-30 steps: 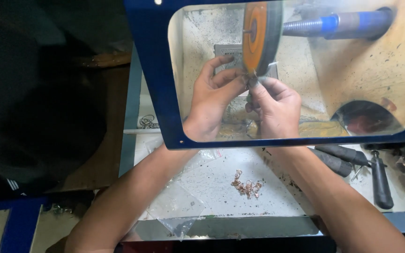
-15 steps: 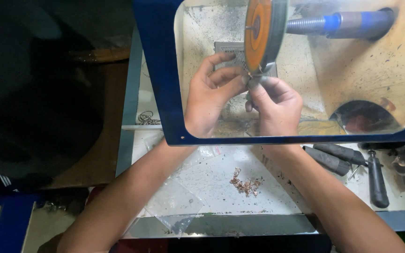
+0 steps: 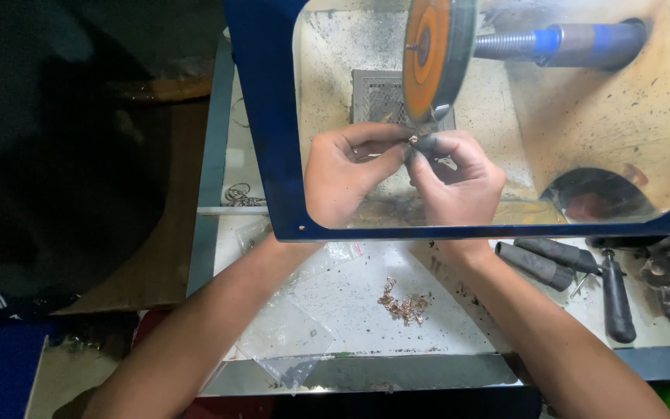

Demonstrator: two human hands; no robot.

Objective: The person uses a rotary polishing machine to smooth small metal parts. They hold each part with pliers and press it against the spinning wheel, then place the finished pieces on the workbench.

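Pinching a tiny metal piece [image 3: 412, 140] between both hands, left hand [image 3: 343, 174] and right hand [image 3: 459, 182] are meeting fingertip to fingertip, each grip closing narrow on it. The piece is sitting just under the orange wheel [image 3: 428, 54], at 6 o'clock from it, behind the blue-framed shield [image 3: 265, 116]. Small metal bits [image 3: 405, 304] are lying on the desk [image 3: 350, 310], dark-handled tools [image 3: 575, 268] at 3 o'clock.

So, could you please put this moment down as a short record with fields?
Left hand: pinches a small metal piece with the right hand
Right hand: fingertips on the same piece
Wheel: orange disc just above the piece; contact unclear
Shield: blue-framed clear screen over both hands
Bench: heap of small metal pieces, dark-handled tools
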